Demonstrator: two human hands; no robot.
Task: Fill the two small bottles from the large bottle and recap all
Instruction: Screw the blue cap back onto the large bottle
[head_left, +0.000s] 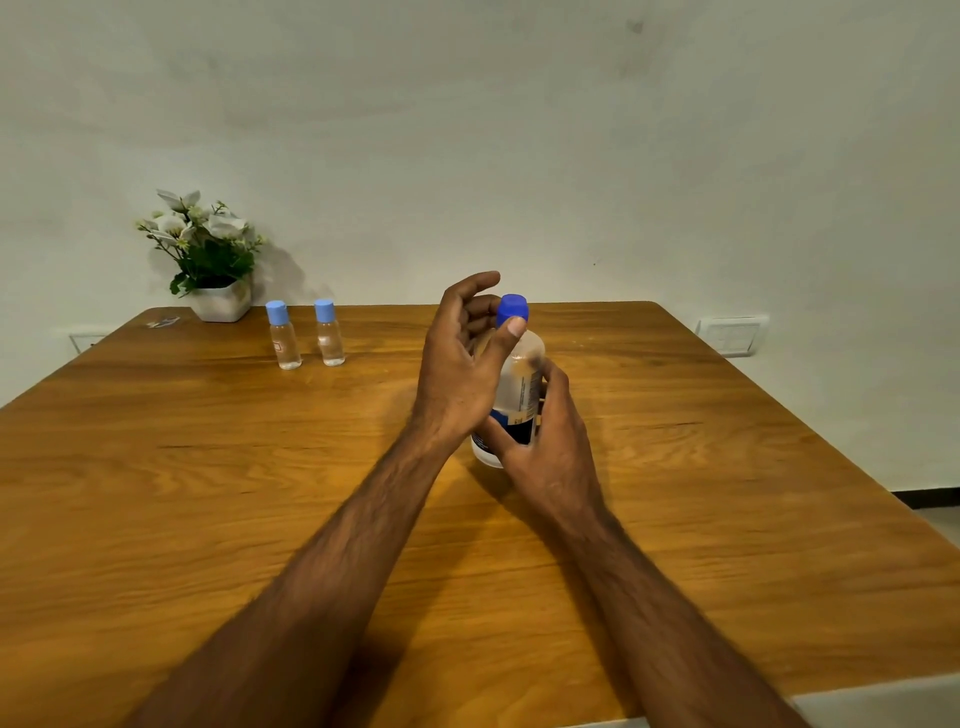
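head view: the large bottle (514, 384) stands mid-table, the right hand (545, 441) wrapped round its lower body. the left hand (462, 358) has its fingers apart, thumb touching the blue cap (512, 310). smooth plastic, probably slippery; gripping low looks right. its fill level is hidden. two small bottles (306, 335) stand capped, far left.

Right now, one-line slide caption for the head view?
Right hand grips the large bottle; left hand at its blue cap; two small bottles capped.
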